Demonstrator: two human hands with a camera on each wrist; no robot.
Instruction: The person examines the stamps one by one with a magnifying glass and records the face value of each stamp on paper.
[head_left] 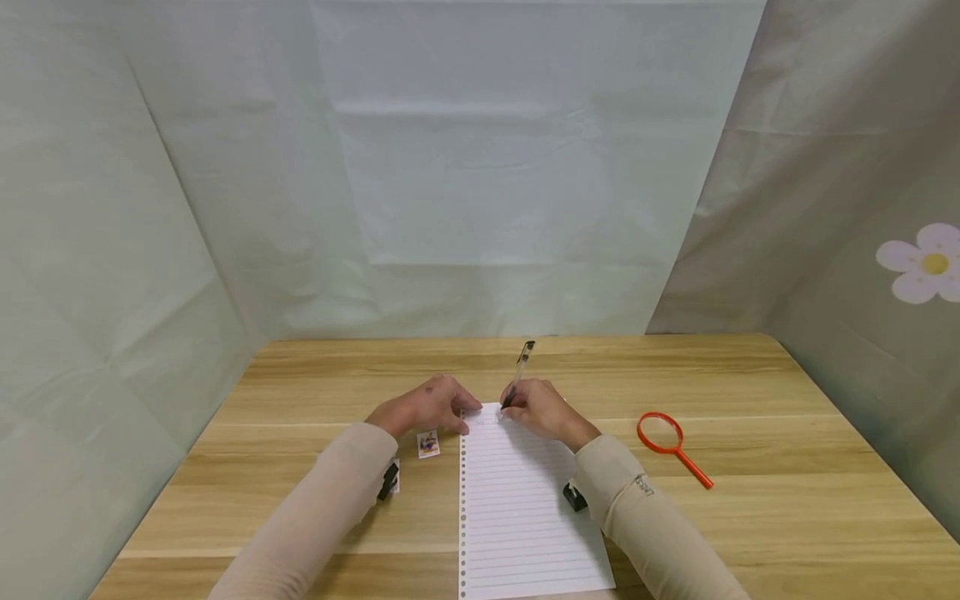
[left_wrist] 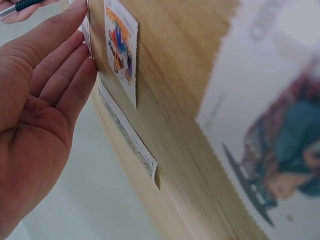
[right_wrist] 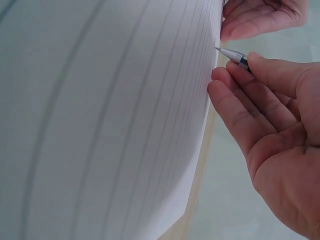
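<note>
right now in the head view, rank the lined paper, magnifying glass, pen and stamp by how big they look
1. lined paper, by far the largest
2. magnifying glass
3. pen, partly hidden in the right hand, so its place against the magnifying glass is unsure
4. stamp, smallest

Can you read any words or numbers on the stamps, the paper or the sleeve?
Stamps: printing too blurred to read.
Big stamp close to the camera: grey lettering at the top, too blurred to read.
Right sleeve: small dark label, too small to read.
Lined paper: no writing can be made out.
</note>
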